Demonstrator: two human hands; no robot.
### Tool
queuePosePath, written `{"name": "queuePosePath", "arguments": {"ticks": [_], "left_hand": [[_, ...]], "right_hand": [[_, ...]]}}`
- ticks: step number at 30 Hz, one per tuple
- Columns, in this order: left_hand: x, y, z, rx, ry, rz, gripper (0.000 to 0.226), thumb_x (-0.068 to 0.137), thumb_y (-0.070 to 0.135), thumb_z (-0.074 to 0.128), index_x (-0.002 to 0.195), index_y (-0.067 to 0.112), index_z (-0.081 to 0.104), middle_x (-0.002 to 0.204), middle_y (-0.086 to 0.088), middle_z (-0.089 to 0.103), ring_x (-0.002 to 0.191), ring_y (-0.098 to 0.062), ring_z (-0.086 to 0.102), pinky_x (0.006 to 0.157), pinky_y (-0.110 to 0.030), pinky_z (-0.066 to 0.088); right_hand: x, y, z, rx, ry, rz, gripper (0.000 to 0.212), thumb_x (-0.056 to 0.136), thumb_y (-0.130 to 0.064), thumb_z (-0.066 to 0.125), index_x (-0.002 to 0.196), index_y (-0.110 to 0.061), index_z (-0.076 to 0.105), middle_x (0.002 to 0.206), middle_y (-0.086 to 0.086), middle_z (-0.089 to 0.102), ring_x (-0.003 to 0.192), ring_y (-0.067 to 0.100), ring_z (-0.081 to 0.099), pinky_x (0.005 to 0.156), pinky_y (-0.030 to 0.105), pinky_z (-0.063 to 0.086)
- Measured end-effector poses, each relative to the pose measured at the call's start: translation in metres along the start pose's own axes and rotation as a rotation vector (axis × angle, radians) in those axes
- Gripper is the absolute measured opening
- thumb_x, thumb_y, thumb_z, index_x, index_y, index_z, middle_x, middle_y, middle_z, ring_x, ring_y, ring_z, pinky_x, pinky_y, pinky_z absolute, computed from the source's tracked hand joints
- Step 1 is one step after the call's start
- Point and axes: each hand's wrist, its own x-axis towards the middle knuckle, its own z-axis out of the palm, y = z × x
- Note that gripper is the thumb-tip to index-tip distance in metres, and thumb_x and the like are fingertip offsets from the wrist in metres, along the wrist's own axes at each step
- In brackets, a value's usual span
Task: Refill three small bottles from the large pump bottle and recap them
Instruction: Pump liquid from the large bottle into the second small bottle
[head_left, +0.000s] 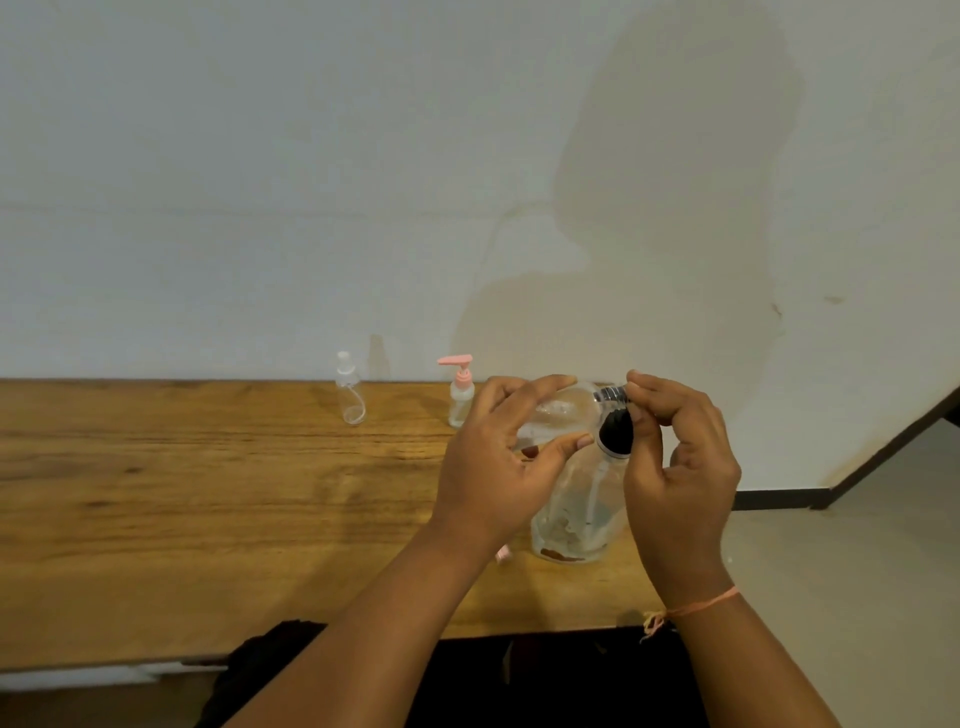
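1. Presently, the small clear bottle (558, 410) is being held in the air, lying almost on its side with its neck pointing right. It is hovering over the right part of the wooden table (208, 493). Its body is showing glossy and transparent, and the blur is leaving nothing on it readable.
2. The dark ribbed cap (612, 393) is sitting at that bottle's neck.
3. The left hand (498, 457) is gripping the small clear bottle, with fingers curling over its top and the thumb pressing its near side.
4. The right hand (680, 467) is pinching the dark ribbed cap with its fingertips, the other fingers curling in. A thread bracelet (696, 607) is circling the wrist.
5. The large pump bottle (576, 514) is standing upright on the table just under the hands. It is clear-walled with a black top and an inner tube. A brownish patch is showing near its base, and I cannot tell whether this is a label.
6. The capped clear bottle (349, 395) is standing at the table's back edge.
7. The pink-pump bottle (461, 395) is standing to its right, well apart from it.
8. A small pink piece (503, 554) is lying on the table beside the large bottle's base.
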Motion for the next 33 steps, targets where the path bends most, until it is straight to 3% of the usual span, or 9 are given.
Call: {"name": "queuePosePath", "arguments": {"ticks": [10,14,17,24,33], "left_hand": [[-0.002,-0.007,0.004,-0.014,0.012,-0.037,0.044,0.076,0.030,0.075,0.118,0.035,0.060,0.109,0.005,0.054,0.102,0.012,0.047,0.072,0.004,0.038],[-0.002,-0.005,0.003,-0.039,0.031,0.006,0.043,0.075,0.041,0.072,0.117,0.037,0.060,0.106,0.004,0.054,0.102,0.009,0.049,0.073,0.003,0.038],[-0.001,-0.004,0.003,-0.046,0.031,0.015,0.044,0.074,0.046,0.065,0.117,0.042,0.056,0.105,0.005,0.053,0.101,0.006,0.048,0.073,0.002,0.039],[0.000,-0.010,0.005,-0.049,0.006,-0.063,0.044,0.076,0.028,0.075,0.118,0.033,0.061,0.111,0.002,0.055,0.104,0.008,0.048,0.073,0.003,0.038],[-0.002,-0.005,0.005,-0.093,0.035,-0.017,0.044,0.075,0.027,0.074,0.116,0.033,0.059,0.109,-0.001,0.056,0.104,0.007,0.048,0.074,0.003,0.039]], "right_hand": [[-0.002,0.008,0.000,-0.013,-0.063,-0.011,0.025,0.084,0.007,0.055,0.100,-0.011,0.062,0.103,-0.002,0.060,0.098,0.014,0.058,0.085,0.037,0.052],[0.000,0.002,0.000,0.024,-0.019,0.013,0.021,0.084,0.005,0.055,0.097,-0.008,0.064,0.102,-0.005,0.061,0.100,0.003,0.057,0.084,0.047,0.052],[0.001,0.001,-0.003,0.005,-0.030,-0.004,0.019,0.084,0.003,0.055,0.097,-0.007,0.065,0.103,-0.005,0.061,0.102,-0.004,0.054,0.084,0.047,0.052],[-0.002,0.012,0.003,0.010,-0.061,-0.003,0.022,0.083,0.008,0.054,0.096,-0.007,0.064,0.102,-0.001,0.060,0.098,0.015,0.059,0.083,0.046,0.053],[0.000,-0.001,0.000,0.048,-0.006,0.022,0.021,0.086,0.000,0.053,0.096,-0.016,0.060,0.100,-0.009,0.059,0.099,0.003,0.058,0.084,0.041,0.052]]}}
